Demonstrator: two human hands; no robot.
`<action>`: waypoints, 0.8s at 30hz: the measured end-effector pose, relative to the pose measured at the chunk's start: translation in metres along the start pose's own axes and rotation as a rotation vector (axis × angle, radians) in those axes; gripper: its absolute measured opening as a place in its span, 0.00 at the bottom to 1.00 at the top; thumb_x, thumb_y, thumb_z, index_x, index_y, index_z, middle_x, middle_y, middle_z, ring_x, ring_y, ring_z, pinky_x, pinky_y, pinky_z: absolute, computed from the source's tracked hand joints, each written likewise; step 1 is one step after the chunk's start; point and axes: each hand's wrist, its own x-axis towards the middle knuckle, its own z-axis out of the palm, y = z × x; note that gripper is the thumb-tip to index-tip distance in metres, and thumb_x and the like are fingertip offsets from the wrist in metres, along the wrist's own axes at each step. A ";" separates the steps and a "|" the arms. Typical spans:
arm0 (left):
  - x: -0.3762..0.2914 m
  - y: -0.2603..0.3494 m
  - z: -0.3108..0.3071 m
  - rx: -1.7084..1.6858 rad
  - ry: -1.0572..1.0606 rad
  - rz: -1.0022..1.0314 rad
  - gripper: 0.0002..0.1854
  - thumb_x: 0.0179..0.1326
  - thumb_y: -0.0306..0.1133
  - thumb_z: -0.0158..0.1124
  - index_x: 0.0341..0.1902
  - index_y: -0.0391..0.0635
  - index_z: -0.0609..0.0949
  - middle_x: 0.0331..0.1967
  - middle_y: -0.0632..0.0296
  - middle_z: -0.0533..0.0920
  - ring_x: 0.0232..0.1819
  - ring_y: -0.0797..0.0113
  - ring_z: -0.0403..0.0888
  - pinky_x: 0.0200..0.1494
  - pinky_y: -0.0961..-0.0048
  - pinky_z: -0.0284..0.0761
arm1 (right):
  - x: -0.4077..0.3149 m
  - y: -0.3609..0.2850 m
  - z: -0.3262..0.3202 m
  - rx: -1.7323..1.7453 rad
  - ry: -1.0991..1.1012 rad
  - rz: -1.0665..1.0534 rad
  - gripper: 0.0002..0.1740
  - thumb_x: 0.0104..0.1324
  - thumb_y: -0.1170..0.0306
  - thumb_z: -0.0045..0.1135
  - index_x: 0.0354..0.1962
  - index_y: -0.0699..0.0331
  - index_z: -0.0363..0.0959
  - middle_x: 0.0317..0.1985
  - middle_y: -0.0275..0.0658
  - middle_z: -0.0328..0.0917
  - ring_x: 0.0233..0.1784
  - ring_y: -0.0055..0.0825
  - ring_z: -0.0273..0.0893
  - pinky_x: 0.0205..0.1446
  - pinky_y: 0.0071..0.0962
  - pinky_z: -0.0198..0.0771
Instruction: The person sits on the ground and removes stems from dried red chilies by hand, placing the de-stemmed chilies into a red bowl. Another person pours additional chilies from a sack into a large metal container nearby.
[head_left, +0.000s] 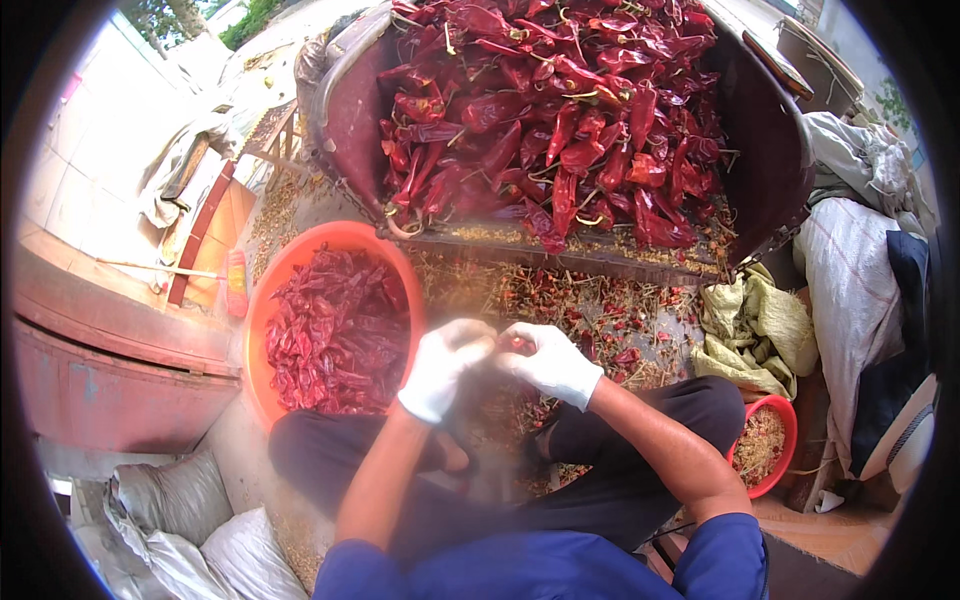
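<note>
Both my hands wear white gloves and meet fingertip to fingertip above my lap. In my right hand (555, 367) is a dried red chili pepper (519, 345), mostly covered by the fingers. My left hand (442, 369) has its fingers curled against the right fingertips; a blur hides whether it pinches the stem. Left of it stands an orange plastic basin (256, 330) holding many dark red dried chilies (337, 330). Ahead, a large heap of dried red chilies (570, 127), many with stems, fills a dark red metal cart bed (356, 124) tipped open towards me.
Broken stems, seeds and chili bits (570, 300) litter the floor. A small red bucket (787, 427) of seedy scraps stands by my right knee. Woven sacks (847, 277) pile up at right, others (247, 555) at lower left. A reddish metal cabinet (127, 382) flanks the left side.
</note>
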 end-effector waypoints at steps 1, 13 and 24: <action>0.001 -0.003 0.001 -0.001 -0.001 0.022 0.10 0.64 0.26 0.70 0.48 0.39 0.85 0.41 0.66 0.86 0.38 0.78 0.80 0.42 0.79 0.74 | -0.002 -0.003 0.001 -0.022 -0.009 0.023 0.18 0.67 0.65 0.63 0.50 0.68 0.81 0.43 0.41 0.87 0.47 0.23 0.83 0.52 0.28 0.77; 0.001 -0.028 0.021 -0.136 0.181 -0.026 0.05 0.69 0.26 0.65 0.43 0.37 0.83 0.38 0.62 0.85 0.40 0.73 0.81 0.45 0.73 0.78 | -0.005 0.010 0.012 0.235 -0.019 0.124 0.06 0.70 0.71 0.58 0.42 0.63 0.79 0.30 0.30 0.80 0.25 0.16 0.73 0.30 0.22 0.69; 0.045 -0.142 -0.043 -0.441 0.664 -0.170 0.09 0.76 0.35 0.60 0.40 0.43 0.79 0.27 0.64 0.80 0.24 0.71 0.79 0.36 0.68 0.86 | -0.045 0.021 0.069 -0.552 -0.473 -0.209 0.17 0.68 0.60 0.57 0.53 0.52 0.80 0.38 0.46 0.87 0.41 0.47 0.86 0.50 0.43 0.78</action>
